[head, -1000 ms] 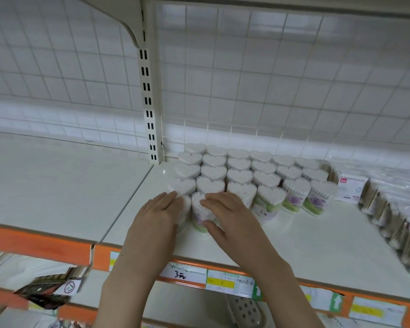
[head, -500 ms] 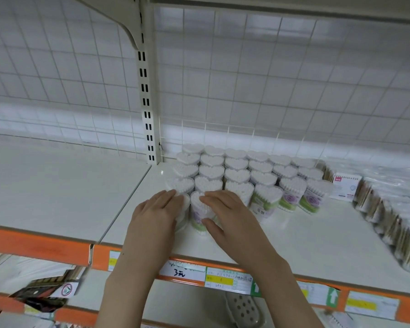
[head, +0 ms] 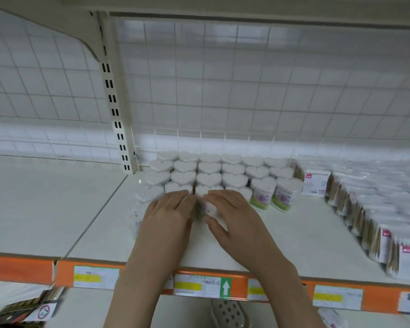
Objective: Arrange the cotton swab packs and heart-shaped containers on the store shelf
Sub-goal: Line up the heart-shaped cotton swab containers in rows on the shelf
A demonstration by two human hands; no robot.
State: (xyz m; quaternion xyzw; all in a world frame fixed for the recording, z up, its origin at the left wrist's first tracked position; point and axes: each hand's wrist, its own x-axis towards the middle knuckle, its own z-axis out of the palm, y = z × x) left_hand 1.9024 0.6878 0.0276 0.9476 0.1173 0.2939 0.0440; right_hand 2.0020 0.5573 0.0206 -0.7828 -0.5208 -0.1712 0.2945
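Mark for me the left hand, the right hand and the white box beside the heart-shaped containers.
left hand [head: 167,216], head view, back of the hand.
right hand [head: 234,215], head view, back of the hand.
white box [head: 316,183], head view, its front face.

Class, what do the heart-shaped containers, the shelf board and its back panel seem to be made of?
Containers: probably clear glossy plastic, since the swabs show through the walls. Shelf board: likely painted metal, smooth, pale and matte. Back panel: white wire grid, apparently coated metal, thin crossing rods.

Clear plastic heart-shaped containers [head: 208,172], matt shelf [head: 57,209]
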